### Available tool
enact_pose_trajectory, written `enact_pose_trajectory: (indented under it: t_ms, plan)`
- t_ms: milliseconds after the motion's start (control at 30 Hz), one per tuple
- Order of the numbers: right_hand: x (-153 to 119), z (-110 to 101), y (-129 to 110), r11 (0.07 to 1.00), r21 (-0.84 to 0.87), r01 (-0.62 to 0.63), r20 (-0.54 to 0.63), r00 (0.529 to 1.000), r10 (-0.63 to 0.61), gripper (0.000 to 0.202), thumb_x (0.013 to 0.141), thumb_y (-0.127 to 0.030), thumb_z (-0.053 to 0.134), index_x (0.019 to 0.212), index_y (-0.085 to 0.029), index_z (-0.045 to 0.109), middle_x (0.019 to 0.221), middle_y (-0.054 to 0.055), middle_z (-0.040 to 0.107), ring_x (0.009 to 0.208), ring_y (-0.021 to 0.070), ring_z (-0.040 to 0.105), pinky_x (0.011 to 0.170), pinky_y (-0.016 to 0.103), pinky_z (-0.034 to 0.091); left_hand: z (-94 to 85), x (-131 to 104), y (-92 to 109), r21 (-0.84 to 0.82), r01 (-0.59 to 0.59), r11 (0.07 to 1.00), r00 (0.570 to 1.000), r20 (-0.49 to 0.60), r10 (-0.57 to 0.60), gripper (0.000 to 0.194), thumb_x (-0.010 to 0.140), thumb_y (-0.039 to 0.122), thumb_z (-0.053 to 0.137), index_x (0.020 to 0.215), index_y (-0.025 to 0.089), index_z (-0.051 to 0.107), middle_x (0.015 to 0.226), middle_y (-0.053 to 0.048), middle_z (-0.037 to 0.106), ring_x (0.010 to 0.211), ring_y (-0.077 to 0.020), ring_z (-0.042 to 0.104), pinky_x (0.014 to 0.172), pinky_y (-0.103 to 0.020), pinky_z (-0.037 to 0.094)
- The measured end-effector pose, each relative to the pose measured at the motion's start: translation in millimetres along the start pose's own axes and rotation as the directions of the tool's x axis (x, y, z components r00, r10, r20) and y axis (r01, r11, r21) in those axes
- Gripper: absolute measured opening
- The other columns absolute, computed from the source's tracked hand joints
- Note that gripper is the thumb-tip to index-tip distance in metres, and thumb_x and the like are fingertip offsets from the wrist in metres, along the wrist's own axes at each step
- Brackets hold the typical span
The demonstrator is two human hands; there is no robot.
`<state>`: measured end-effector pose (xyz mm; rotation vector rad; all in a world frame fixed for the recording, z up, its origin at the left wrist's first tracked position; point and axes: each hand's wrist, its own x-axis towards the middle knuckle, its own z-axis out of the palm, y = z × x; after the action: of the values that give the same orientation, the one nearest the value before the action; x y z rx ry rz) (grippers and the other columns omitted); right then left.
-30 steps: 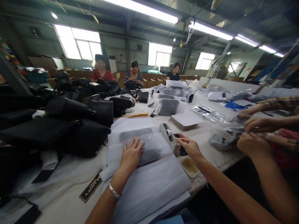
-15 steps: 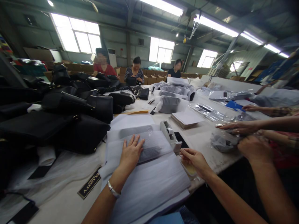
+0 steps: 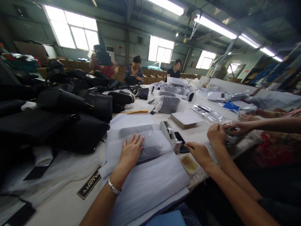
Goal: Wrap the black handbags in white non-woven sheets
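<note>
My left hand [image 3: 132, 148] lies flat with fingers spread on white tissue paper [image 3: 150, 182], over a dark flat item [image 3: 151, 151] that shows through the folded sheet. To the right, my right hand [image 3: 198, 153] has thumb and fingers pinched together, a little off the front end of a grey tape dispenser [image 3: 176, 145]. Whatever is in that pinch is too small or too clear to see. A dark phone [image 3: 182, 141] lies behind the dispenser. Just left of the right hand's wrist sits a small clear dish of something yellowish [image 3: 189, 164].
Black handbags [image 3: 77, 131] are heaped on the left. A label plate [image 3: 89, 182] lies near my left forearm. Ahead are a stack of cards [image 3: 185, 119] and wrapped bags [image 3: 168, 104]. At right, a co-worker's hands [image 3: 217, 133] handle clear plastic close to my right arm.
My right hand has drawn slightly right and up, away from the dispenser's end, uncovering the dish. My left hand stays on the paper. The co-worker's near hand has moved left and up.
</note>
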<state>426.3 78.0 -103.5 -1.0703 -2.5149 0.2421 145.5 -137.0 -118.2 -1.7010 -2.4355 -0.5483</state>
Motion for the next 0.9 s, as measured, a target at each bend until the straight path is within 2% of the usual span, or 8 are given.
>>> enact_pose_trajectory:
  t_ms: [133,200,333,433,567,667,733,900]
  plan:
    - [-8,-9,7,0.973,-0.215,0.085,-0.004,0.996,-0.088,0.028,0.093,-0.029,0.047,0.092,-0.022,0.075,0.091,0.007,0.075,0.081,0.0223,0.070,0.072,0.032,0.051,-6.5,1,-4,-0.058,-0.002,0.998,1.000,0.004,0.002,0.052,0.094,0.024,0.054,0.144,0.027,0.044,0.151,-0.007,0.045,0.143,-0.0298,0.036,0.109,-0.059,0.036]
    - [-10,-18,6,0.950,-0.263,0.168,-0.031,0.983,-0.182,0.029,0.094,-0.026,0.046,0.100,-0.022,0.074,0.095,0.006,0.075,0.083,0.0216,0.070,0.071,0.030,0.052,-9.9,1,-8,-0.095,-0.011,0.995,1.000,0.000,0.012,0.052,0.093,0.023,0.053,0.145,0.026,0.044,0.152,-0.008,0.044,0.142,-0.0293,0.038,0.109,-0.057,0.038]
    - [-2,-34,-16,0.875,-0.236,0.424,-0.047,0.894,-0.446,0.030,0.097,-0.020,0.044,0.108,-0.022,0.071,0.102,0.007,0.074,0.092,0.0209,0.069,0.076,0.030,0.052,-13.8,0,-23,-0.200,0.028,0.979,0.999,-0.024,-0.034,0.053,0.093,0.015,0.047,0.145,0.027,0.044,0.156,-0.006,0.038,0.130,-0.0283,0.053,0.102,-0.048,0.049]
    - [15,-38,-48,0.811,-0.108,0.574,-0.065,0.810,-0.582,0.025,0.098,-0.022,0.048,0.109,-0.022,0.070,0.101,0.006,0.074,0.090,0.0182,0.068,0.078,0.028,0.052,-12.6,1,-40,-0.269,0.119,0.956,0.990,-0.042,-0.135,0.052,0.094,0.014,0.042,0.144,0.030,0.046,0.155,-0.002,0.040,0.122,-0.0284,0.060,0.094,-0.044,0.055]
    - [47,-27,-106,0.714,0.076,0.696,-0.032,0.718,-0.696,0.018,0.096,-0.029,0.056,0.101,-0.023,0.072,0.092,0.005,0.073,0.082,0.0161,0.066,0.076,0.026,0.050,-6.3,1,-61,-0.416,0.110,0.903,0.975,-0.131,-0.179,0.050,0.092,0.017,0.049,0.141,0.026,0.049,0.152,-0.003,0.045,0.132,-0.0254,0.051,0.108,-0.041,0.046]
    - [72,-12,-152,0.632,0.171,0.756,0.058,0.632,-0.773,0.019,0.094,-0.034,0.058,0.090,-0.022,0.072,0.079,0.004,0.070,0.073,0.0144,0.063,0.069,0.024,0.046,1.1,0,-70,-0.548,0.040,0.836,0.965,-0.195,-0.174,0.052,0.090,0.020,0.054,0.142,0.021,0.048,0.152,-0.007,0.045,0.138,-0.0234,0.044,0.114,-0.040,0.040]
    - [91,0,-180,0.581,0.221,0.784,0.122,0.569,-0.814,0.021,0.093,-0.036,0.059,0.085,-0.021,0.072,0.075,0.003,0.068,0.069,0.0130,0.061,0.066,0.023,0.044,6.5,-2,-73,-0.637,0.006,0.771,0.957,-0.219,-0.188,0.054,0.090,0.022,0.055,0.143,0.020,0.047,0.151,-0.008,0.046,0.139,-0.0229,0.043,0.111,-0.039,0.043]
    - [134,33,-234,0.535,0.207,0.819,0.360,0.444,-0.820,0.022,0.091,-0.039,0.060,0.087,-0.022,0.073,0.078,0.001,0.070,0.068,0.0128,0.060,0.064,0.023,0.039,15.8,-5,-78,-0.797,-0.031,0.603,0.937,-0.233,-0.259,0.066,0.087,0.023,0.061,0.148,0.024,0.036,0.149,-0.009,0.048,0.130,-0.0219,0.052,0.101,-0.038,0.051]
